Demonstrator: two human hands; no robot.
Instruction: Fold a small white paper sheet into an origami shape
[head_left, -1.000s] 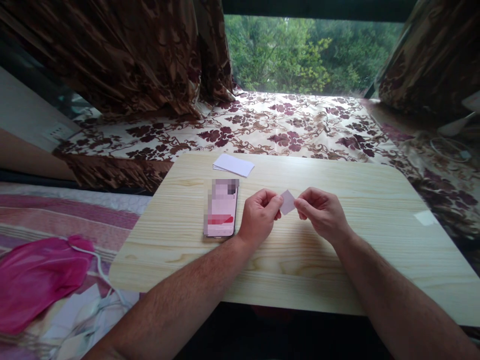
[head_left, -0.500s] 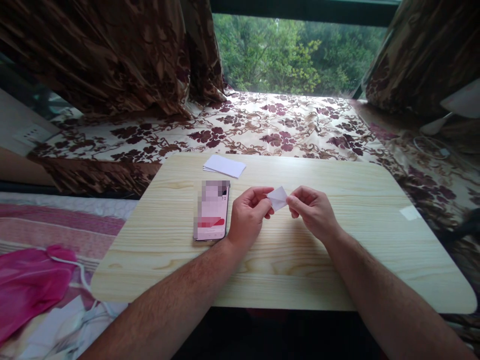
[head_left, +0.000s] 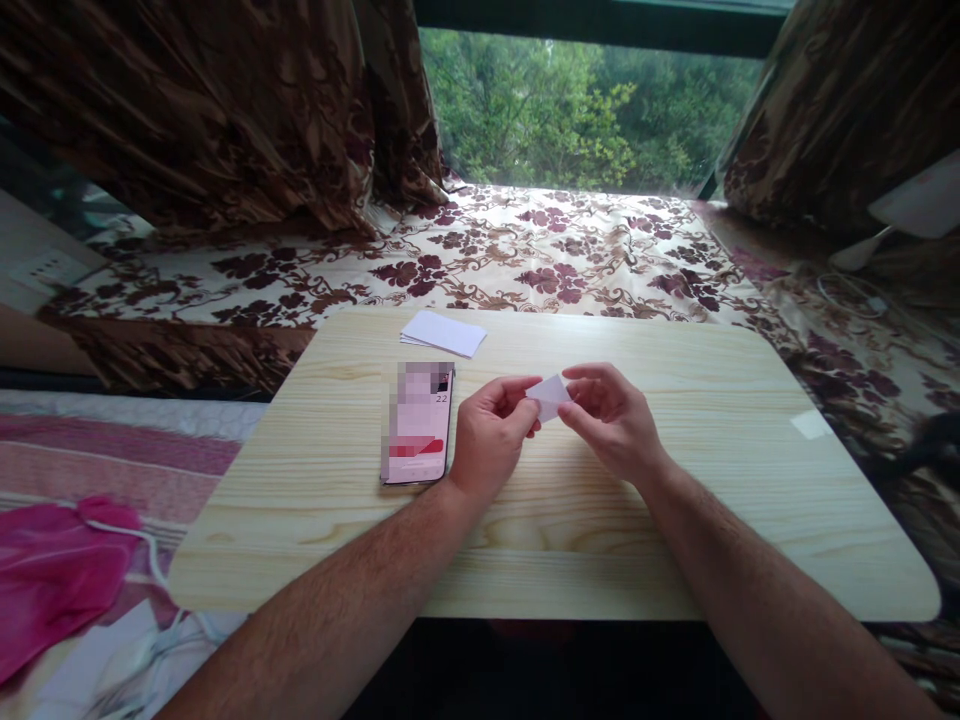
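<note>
A small folded piece of white paper (head_left: 547, 398) is held up over the table between my hands. My left hand (head_left: 495, 428) pinches its left side between thumb and fingers. At the paper's right edge is my right hand (head_left: 611, 415), its thumb by the lower corner and its forefinger lifted near the upper one. Thumb and forefinger of that hand are spread apart; its other fingers are partly hidden behind. To the left of my left hand lies a phone (head_left: 416, 425) with a lit, partly blurred screen.
A stack of white paper slips (head_left: 444, 333) lies at the back of the wooden table (head_left: 600, 560). Near the right edge is a white patch (head_left: 811, 425). Pink cloth (head_left: 67, 570) and white cords are beside the table on the left. A flower-patterned ledge (head_left: 525, 250) runs behind.
My right hand's thumb and forefinger have parted from their pinch on the paper's right corner. My left hand keeps its hold. The whole view has shifted slightly.
</note>
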